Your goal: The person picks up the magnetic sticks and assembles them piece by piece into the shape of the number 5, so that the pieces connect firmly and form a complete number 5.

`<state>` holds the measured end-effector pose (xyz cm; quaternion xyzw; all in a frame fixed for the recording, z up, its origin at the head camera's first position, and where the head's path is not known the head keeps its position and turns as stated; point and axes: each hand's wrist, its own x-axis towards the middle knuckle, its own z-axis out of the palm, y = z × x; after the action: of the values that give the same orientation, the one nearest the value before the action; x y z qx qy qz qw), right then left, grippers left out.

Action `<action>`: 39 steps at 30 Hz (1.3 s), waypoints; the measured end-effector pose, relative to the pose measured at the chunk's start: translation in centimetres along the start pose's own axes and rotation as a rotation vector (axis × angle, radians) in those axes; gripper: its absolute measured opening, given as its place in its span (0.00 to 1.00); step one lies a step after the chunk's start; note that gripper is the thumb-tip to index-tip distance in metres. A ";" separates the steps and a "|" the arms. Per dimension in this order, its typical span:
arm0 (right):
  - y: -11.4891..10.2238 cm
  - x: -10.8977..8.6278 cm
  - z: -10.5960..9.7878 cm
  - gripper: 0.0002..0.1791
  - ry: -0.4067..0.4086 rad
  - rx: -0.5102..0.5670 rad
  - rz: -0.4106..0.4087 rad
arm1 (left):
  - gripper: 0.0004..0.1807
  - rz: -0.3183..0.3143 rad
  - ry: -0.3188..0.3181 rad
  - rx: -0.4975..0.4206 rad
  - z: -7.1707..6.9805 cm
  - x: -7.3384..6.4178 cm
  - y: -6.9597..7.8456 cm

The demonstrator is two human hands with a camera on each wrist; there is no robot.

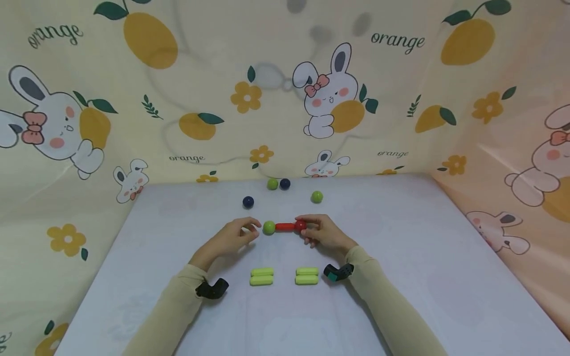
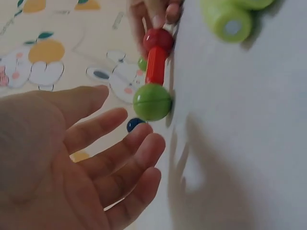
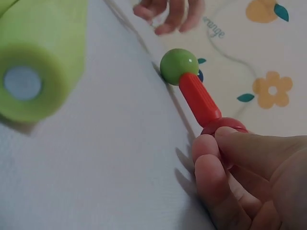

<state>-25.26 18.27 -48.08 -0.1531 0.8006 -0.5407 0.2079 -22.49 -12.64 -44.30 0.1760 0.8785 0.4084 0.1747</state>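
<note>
A red rod [image 1: 285,227] joins a green ball [image 1: 269,227] on its left end to a red ball [image 1: 300,225] on its right end, low over the white table. My right hand [image 1: 328,233] pinches the red ball between thumb and fingers, as the right wrist view shows with the red ball [image 3: 224,126] at the fingertips. Just left of the green ball is my left hand [image 1: 232,237], its fingers loosely bent and apart from the ball. In the left wrist view that hand [image 2: 91,163] holds nothing, palm facing the green ball [image 2: 152,102].
Two pairs of light green rods [image 1: 261,277] [image 1: 307,276] lie nearer the front. Behind the hands sit a dark blue ball [image 1: 248,201], a green ball [image 1: 316,197], and another green ball [image 1: 272,184] beside a dark blue ball [image 1: 285,184]. A patterned cloth [image 1: 276,128] rises behind the table.
</note>
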 end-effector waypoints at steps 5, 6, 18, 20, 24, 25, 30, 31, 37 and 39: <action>0.1 0.1 -0.1 0.26 -0.011 0.007 -0.021 | 0.13 0.089 -0.129 0.051 0.7 -1.9 0.4; 0.2 0.1 -0.1 0.27 -0.013 0.007 -0.021 | 0.12 0.104 -0.156 0.065 1.0 -2.2 0.5; 0.4 0.1 0.0 0.27 0.000 0.010 -0.022 | 0.11 0.133 -0.264 0.130 2.6 -4.1 1.3; 0.4 0.0 0.1 0.27 0.002 0.014 -0.020 | 0.11 0.135 -0.263 0.131 2.6 -4.1 1.3; 0.4 0.1 0.1 0.27 0.001 0.024 -0.011 | 0.12 0.144 -0.258 0.136 2.6 -4.2 1.1; 0.4 0.1 0.1 0.27 0.001 0.026 -0.010 | 0.13 0.144 -0.255 0.139 2.6 -4.2 1.0; 0.4 0.1 0.2 0.27 0.004 0.030 0.001 | 0.15 0.129 -0.202 0.175 2.5 -4.4 0.7; 0.3 0.0 0.2 0.27 0.006 0.028 0.005 | 0.15 0.117 -0.186 0.170 2.5 -4.4 0.6; 0.5 0.1 0.1 0.27 0.012 0.024 0.018 | 0.12 0.042 -0.108 0.079 2.7 -3.3 0.3; 0.5 0.1 0.1 0.27 0.010 0.027 0.016 | 0.12 0.026 -0.100 0.039 2.7 -2.9 0.3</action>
<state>-25.33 18.30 -48.59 -0.1411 0.7955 -0.5506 0.2102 -18.63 -12.01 -45.24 0.2109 0.8740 0.3843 0.2099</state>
